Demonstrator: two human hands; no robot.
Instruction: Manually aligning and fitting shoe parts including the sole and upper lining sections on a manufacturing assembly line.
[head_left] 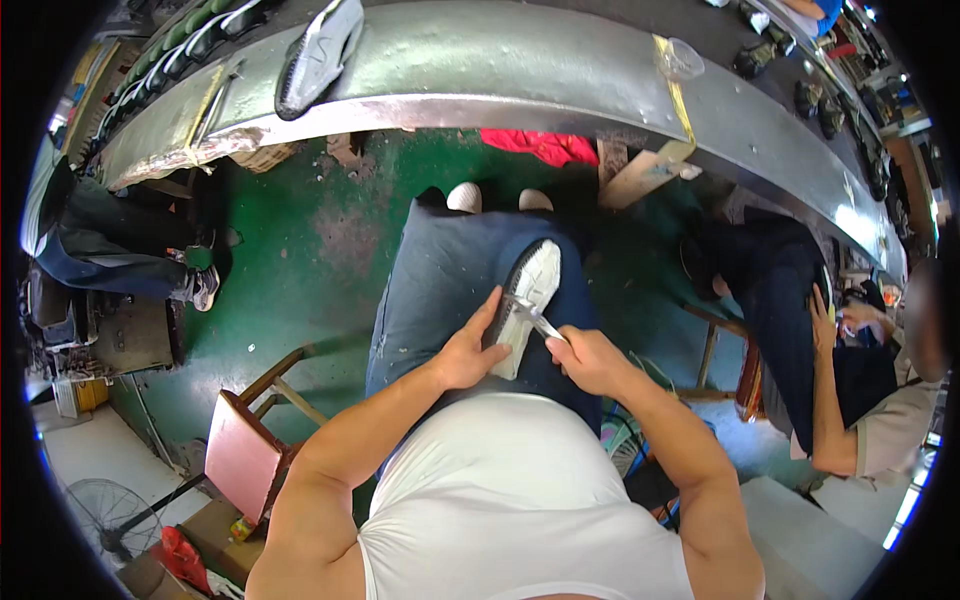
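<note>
Across my lap, on the dark blue trousers, lies a white shoe (pixel 540 270) with a black edge, its length pointing away from me. My left hand (pixel 468 352) grips the near left side of the shoe, thumb across it and fingers along the edge. In my right hand (pixel 592 360) is a silver hammer-like metal tool (pixel 540 322), its head resting on or just above the middle of the shoe. The exact shape of that head is hard to make out. A similar shoe (pixel 318 60) lies on the metal bench in front.
A long curved metal bench (pixel 480 65) runs ahead, with a clear plastic cup (pixel 680 60) on it. Rows of shoes (pixel 825 105) stand beyond. People sit on both sides, one with a hand (pixel 822 318) at the right. A pink stool (pixel 243 455) and a fan (pixel 110 525) stand left.
</note>
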